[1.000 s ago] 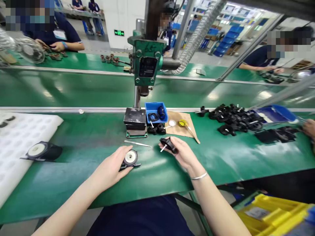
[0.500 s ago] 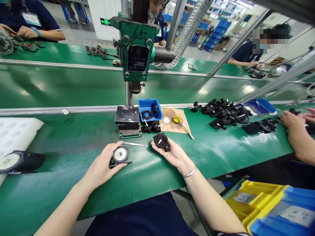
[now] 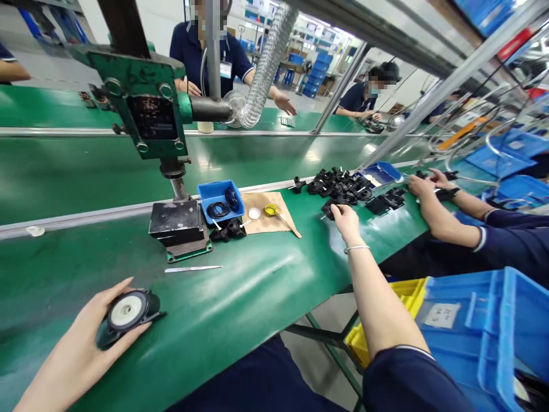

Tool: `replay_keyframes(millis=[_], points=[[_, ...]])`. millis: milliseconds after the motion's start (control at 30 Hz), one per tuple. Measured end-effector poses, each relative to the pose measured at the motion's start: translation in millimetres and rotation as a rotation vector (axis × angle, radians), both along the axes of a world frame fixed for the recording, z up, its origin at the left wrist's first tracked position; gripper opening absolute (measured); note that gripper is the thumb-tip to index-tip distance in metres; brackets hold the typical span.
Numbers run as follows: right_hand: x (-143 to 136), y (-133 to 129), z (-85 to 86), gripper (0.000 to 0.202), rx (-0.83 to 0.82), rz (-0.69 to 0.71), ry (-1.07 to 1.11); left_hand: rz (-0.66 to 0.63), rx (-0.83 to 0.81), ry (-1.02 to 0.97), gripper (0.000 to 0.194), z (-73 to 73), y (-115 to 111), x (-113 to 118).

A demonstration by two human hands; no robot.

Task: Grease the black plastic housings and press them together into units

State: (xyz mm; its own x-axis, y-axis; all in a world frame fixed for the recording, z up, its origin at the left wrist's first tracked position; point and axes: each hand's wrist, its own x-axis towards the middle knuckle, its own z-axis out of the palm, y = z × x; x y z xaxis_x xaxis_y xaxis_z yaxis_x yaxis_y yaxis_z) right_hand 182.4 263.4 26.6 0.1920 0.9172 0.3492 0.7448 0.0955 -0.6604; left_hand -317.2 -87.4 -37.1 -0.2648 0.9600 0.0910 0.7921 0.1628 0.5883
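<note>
On the left of the bench my left hand (image 3: 88, 332) is wrapped round a black cylindrical housing (image 3: 150, 306) with a white round face turned up. Further right, my right hand (image 3: 348, 224) pinches a black plastic cover (image 3: 329, 209) just in front of a pile of similar black parts (image 3: 338, 184). The fingers partly hide that cover. Between the hands lie a pair of metal tweezers (image 3: 193, 268) and a sheet of brown cardboard (image 3: 274, 226), which bears a small pot of yellow grease (image 3: 270, 210) with a wooden stick in it and a white round lid (image 3: 254, 214).
A green press (image 3: 150, 120) rises over a black block (image 3: 176, 222). Beside it stands a blue bin (image 3: 221, 203) of black rings. A co-worker's hands (image 3: 424, 186) work at the right. Blue crates (image 3: 463, 320) stand by my right arm.
My right hand has carried the black cover rightward to the pile. The view has swung right, and my left hand still holds the housing. A person across the bench now shows fully.
</note>
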Motion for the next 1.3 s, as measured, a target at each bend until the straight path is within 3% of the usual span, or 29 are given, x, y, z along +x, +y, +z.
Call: replay_keyframes(millis=[67, 167, 333, 400, 467, 567, 733, 1033, 1300], points=[[-1, 4, 2.2, 0.036, 0.063, 0.003, -0.076, -0.048, 0.014, 0.009, 0.069, 3.4, 4, 11], [-33, -7, 2.0, 0.035, 0.167, 0.147, -0.168, -0.1, 0.037, 0.013, 0.067, 8.3, 10, 28], [-133, -57, -7.1, 0.035, 0.166, 0.809, -0.322, -0.18, 0.033, 0.014, 0.068, 12.3, 20, 47], [-169, -74, -11.2, 0.037, 0.244, 1.045, -0.452, -0.206, 0.027, 0.011, 0.067, 14.1, 23, 52], [-196, -82, -14.7, 0.031, 0.302, 1.124, -0.568, -0.223, 0.026, 0.006, 0.065, 16.2, 24, 55], [-216, -84, -17.3, 0.023, 0.306, 1.096, -0.638, -0.229, 0.024, -0.007, 0.063, 18.8, 25, 58], [-207, -95, -10.3, 0.026, 0.287, 1.095, -0.654, -0.211, 0.009, -0.048, 0.062, 18.3, 22, 61], [-161, -146, -0.1, 0.028, 0.18, 1.271, -0.719, -0.244, -0.013, -0.166, 0.068, 19.8, 28, 70], [-169, -137, -0.7, 0.025, 0.281, 1.254, -0.885, -0.245, 0.008, -0.268, 0.074, 23.6, 34, 93]])
